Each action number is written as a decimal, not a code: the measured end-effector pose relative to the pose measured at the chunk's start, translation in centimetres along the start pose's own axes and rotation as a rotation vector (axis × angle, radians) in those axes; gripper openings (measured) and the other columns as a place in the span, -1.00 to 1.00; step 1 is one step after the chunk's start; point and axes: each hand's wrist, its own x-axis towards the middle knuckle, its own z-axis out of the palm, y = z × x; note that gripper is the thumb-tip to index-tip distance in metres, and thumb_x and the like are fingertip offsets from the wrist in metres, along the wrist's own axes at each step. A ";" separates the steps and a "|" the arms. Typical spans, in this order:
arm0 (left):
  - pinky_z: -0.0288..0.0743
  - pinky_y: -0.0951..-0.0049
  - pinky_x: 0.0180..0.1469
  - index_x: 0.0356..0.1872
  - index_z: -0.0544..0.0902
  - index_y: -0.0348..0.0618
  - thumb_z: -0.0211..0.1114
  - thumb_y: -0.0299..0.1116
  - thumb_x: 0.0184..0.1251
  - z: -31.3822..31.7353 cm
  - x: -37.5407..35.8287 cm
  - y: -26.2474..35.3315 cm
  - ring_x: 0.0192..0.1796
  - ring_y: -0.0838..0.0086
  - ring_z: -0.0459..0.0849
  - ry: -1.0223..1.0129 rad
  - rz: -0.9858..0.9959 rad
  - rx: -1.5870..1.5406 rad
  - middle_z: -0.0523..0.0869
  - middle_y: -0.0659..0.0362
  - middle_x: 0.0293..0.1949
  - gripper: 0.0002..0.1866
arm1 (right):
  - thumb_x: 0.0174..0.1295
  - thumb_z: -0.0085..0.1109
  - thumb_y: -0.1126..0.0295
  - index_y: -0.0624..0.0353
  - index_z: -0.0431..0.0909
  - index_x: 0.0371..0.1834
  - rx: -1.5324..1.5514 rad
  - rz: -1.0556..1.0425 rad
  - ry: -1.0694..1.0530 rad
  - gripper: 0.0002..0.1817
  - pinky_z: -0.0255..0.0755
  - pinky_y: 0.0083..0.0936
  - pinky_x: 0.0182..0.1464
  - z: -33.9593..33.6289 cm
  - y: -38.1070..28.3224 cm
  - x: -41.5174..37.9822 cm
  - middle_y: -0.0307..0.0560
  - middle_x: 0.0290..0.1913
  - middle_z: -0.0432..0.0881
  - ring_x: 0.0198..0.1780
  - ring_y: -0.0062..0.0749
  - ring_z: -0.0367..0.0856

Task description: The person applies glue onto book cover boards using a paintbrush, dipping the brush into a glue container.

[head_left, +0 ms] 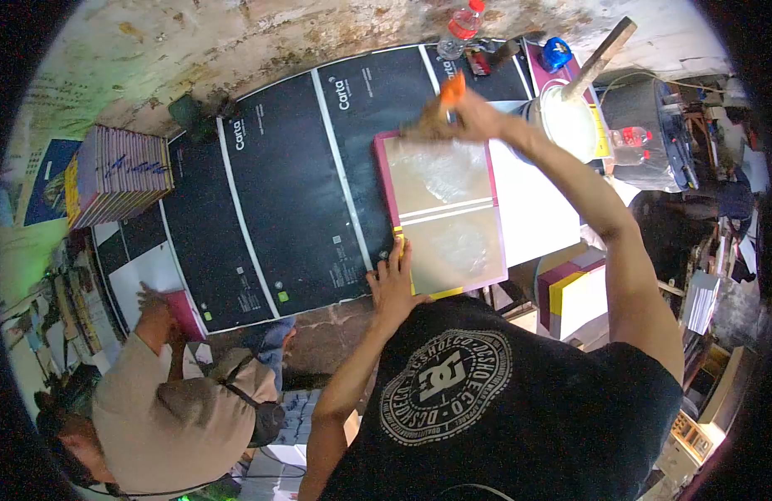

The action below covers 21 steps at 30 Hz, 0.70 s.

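My right hand [478, 117] is wrapped round a brush with an orange handle [453, 89]. Its bristles [426, 128], blurred by motion, are at the far edge of an open book cover [442, 238]. This cover lies inside up, a tan board surface with maroon and yellow edges and white lines across its middle. Wet, whitish glue smears [440, 174] shine on both halves. My left hand [392, 282] lies with fingers spread on the cover's near left edge, at the yellow corner.
Black boards printed "Carta" [286, 167] cover the table. A glue bucket [567, 125] with a wooden stick [601, 58] stands back right, beside white sheets [536, 200]. Bottles [463, 29] stand at the wall. Stacked books [123, 175] and a co-worker [164, 409] are on the left.
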 end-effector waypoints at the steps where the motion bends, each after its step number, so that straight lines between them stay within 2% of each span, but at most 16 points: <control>1: 0.27 -0.17 0.12 0.57 -0.01 -0.07 0.68 0.01 -0.36 -0.4 0.0 0.0 0.20 0.13 0.40 -0.009 0.002 -0.034 -0.01 0.21 0.57 0.39 | 0.18 0.33 0.20 0.08 0.62 -0.24 0.100 0.011 -0.085 -0.78 0.52 -0.19 -0.09 0.4 -0.7 -1.7 0.02 -0.22 0.67 -0.16 -0.02 0.63; 3: 0.27 -0.17 0.11 0.57 -0.02 -0.07 0.68 0.01 -0.35 -0.7 0.1 0.2 0.20 0.13 0.39 -0.016 -0.003 -0.044 -0.01 0.22 0.58 0.39 | 0.18 0.33 0.18 0.05 0.66 -0.24 -0.118 0.054 -0.034 -0.78 0.53 -0.20 -0.12 1.1 2.4 -5.7 -0.01 -0.20 0.70 -0.18 -0.06 0.66; 5: 0.27 -0.17 0.12 0.57 -0.01 -0.07 0.68 0.01 -0.35 -0.5 0.0 0.1 0.21 0.13 0.39 -0.011 0.000 -0.053 -0.01 0.22 0.58 0.38 | 0.20 0.31 0.18 0.02 0.69 -0.15 -0.141 0.436 0.175 -0.76 0.55 -0.23 -0.14 -0.7 5.1 -7.7 -0.04 -0.21 0.73 -0.22 -0.07 0.69; 7: 0.26 -0.18 0.13 0.57 0.00 -0.07 0.67 0.04 -0.34 -0.8 -0.1 0.2 0.22 0.11 0.38 -0.031 -0.010 -0.023 -0.01 0.19 0.58 0.37 | 0.23 0.27 0.22 0.05 0.70 -0.05 -0.351 0.575 0.307 -0.72 0.57 -0.28 -0.15 -3.1 3.6 -7.1 -0.01 -0.28 0.74 -0.25 -0.10 0.72; 9: 0.25 -0.19 0.14 0.57 0.01 -0.08 0.66 0.06 -0.34 -0.7 0.2 0.2 0.23 0.10 0.38 -0.038 -0.004 -0.033 -0.01 0.18 0.58 0.37 | 0.22 0.27 0.27 0.11 0.69 -0.05 -0.113 0.491 0.539 -0.72 0.56 -0.24 -0.12 -2.6 0.3 -8.1 0.05 -0.28 0.72 -0.21 -0.08 0.72; 10: 0.25 -0.20 0.15 0.56 0.02 -0.08 0.66 0.07 -0.34 -0.7 0.2 0.4 0.24 0.11 0.37 -0.019 0.007 -0.033 0.00 0.17 0.57 0.37 | 0.20 0.28 0.30 0.17 0.67 -0.07 -0.242 0.467 0.499 -0.72 0.54 -0.20 -0.11 -0.5 0.6 -9.4 0.12 -0.25 0.72 -0.18 -0.06 0.71; 11: 0.24 -0.20 0.15 0.56 0.02 -0.09 0.66 0.08 -0.34 -0.6 0.1 0.3 0.25 0.11 0.37 -0.004 0.019 -0.030 0.00 0.16 0.57 0.37 | 0.18 0.31 0.27 0.17 0.66 -0.09 -0.142 0.374 0.426 -0.71 0.52 -0.15 -0.09 0.4 -1.8 -9.6 0.14 -0.24 0.71 -0.16 -0.05 0.70; 13: 0.24 -0.20 0.16 0.56 0.03 -0.09 0.66 0.09 -0.35 -0.4 -0.3 0.0 0.26 0.11 0.37 0.005 0.036 -0.021 0.02 0.15 0.57 0.37 | 0.19 0.30 0.35 0.19 0.69 -0.16 -0.088 0.537 0.280 -0.79 0.50 -0.26 -0.01 2.7 -1.1 -12.6 0.00 -0.16 0.71 -0.12 -0.15 0.67; 15: 0.24 -0.20 0.17 0.55 0.04 -0.09 0.66 0.10 -0.37 -0.1 0.0 0.0 0.27 0.11 0.36 0.025 0.035 -0.019 0.04 0.14 0.56 0.38 | 0.23 0.29 0.32 0.21 0.70 -0.15 -0.160 0.892 0.445 -0.78 0.53 -0.32 -0.14 2.6 0.1 -15.4 0.03 -0.23 0.72 -0.23 -0.22 0.69; 16: 0.24 -0.19 0.17 0.55 0.04 -0.09 0.66 0.11 -0.38 -0.4 0.1 0.1 0.27 0.11 0.37 0.013 0.020 0.005 0.04 0.13 0.56 0.38 | 0.23 0.30 0.28 0.23 0.70 -0.14 -0.126 0.878 0.617 -0.74 0.52 -0.40 -0.25 1.7 -2.0 -15.0 0.07 -0.29 0.73 -0.33 -0.32 0.68; 19: 0.25 -0.17 0.16 0.55 0.04 -0.09 0.63 0.17 -0.37 -0.5 0.4 0.6 0.27 0.11 0.37 -0.007 0.008 0.057 0.05 0.11 0.56 0.38 | 0.17 0.31 0.36 0.19 0.71 -0.27 -0.119 0.815 0.902 -0.85 0.55 -0.37 -0.21 3.9 -7.1 -13.8 0.00 -0.32 0.73 -0.31 -0.26 0.72; 20: 0.26 -0.17 0.16 0.55 0.04 -0.09 0.62 0.20 -0.36 -0.3 0.4 0.4 0.26 0.11 0.37 0.001 0.018 0.068 0.04 0.10 0.56 0.37 | 0.12 0.30 0.44 0.20 0.71 -0.29 0.146 0.753 0.955 -0.87 0.53 -0.35 -0.07 6.4 -8.0 -12.8 -0.05 -0.32 0.73 -0.25 -0.27 0.71; 21: 0.26 -0.17 0.16 0.56 0.04 -0.09 0.60 0.22 -0.35 -0.1 0.2 0.2 0.26 0.11 0.38 0.003 0.025 0.080 0.04 0.10 0.56 0.37 | 0.08 0.35 0.43 0.19 0.70 -0.27 0.148 0.652 0.863 -0.85 0.47 -0.29 0.10 8.5 -8.9 -11.9 0.01 -0.29 0.73 -0.13 -0.22 0.70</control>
